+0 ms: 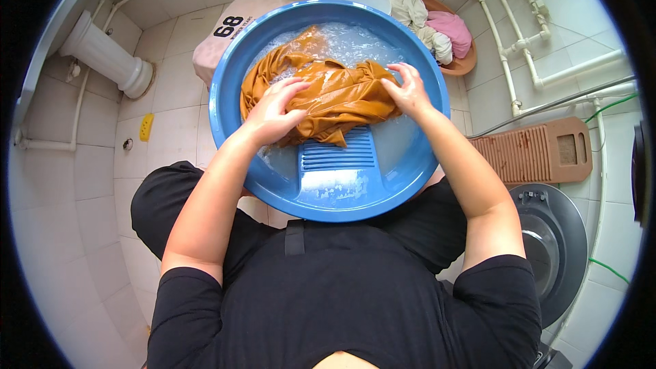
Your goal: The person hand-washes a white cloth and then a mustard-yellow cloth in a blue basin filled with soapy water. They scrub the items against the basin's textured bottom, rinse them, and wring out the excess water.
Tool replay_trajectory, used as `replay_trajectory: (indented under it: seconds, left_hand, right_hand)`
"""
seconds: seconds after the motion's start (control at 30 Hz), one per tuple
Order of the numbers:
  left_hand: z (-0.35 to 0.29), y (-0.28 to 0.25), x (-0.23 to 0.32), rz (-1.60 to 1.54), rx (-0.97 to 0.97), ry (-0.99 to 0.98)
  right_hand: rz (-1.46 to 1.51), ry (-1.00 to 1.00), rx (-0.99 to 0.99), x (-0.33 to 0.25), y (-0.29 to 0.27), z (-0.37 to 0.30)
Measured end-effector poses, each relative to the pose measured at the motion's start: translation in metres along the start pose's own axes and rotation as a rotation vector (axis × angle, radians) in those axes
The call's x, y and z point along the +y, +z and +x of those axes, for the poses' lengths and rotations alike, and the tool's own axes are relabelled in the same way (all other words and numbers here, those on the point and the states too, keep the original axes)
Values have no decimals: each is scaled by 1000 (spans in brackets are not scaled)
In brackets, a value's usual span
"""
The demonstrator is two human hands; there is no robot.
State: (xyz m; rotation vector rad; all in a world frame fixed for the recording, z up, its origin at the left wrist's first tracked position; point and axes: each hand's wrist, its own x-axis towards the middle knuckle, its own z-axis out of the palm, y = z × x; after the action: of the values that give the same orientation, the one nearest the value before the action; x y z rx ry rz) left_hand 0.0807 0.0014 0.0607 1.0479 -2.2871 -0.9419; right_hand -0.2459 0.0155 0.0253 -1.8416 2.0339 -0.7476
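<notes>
In the blue basin (328, 212) before me there is a wet orange-brown cloth (342, 99), in foamy water (355, 39). My left hand (270, 115) is at the cloth's left part, my right hand (413, 96) at its right end, both with fingers spread. Beyond the basin, to its right, a brown tub (466, 66) holds white and pink clothes (447, 33). Right of the basin lies a brown washboard (523, 154).
</notes>
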Motion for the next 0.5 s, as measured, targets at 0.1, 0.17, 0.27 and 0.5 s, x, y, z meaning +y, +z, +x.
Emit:
replay_trajectory:
  seconds: [0.1,0.17,0.27,0.5]
  left_hand:
    - [25,24,6,325,8,-61]
    - [41,38,5,510,-110,-168]
    - [56,61,-14,493,-247,-302]
    - [77,69,-69,95,-365,-362]
  right_hand:
    - [-194,22,-102,-26,26,3]
    - [-353,46,-199,-33,39,6]
    - [-165,117,-277,-14,55,17]
    - [94,82,-566,28,91,40]
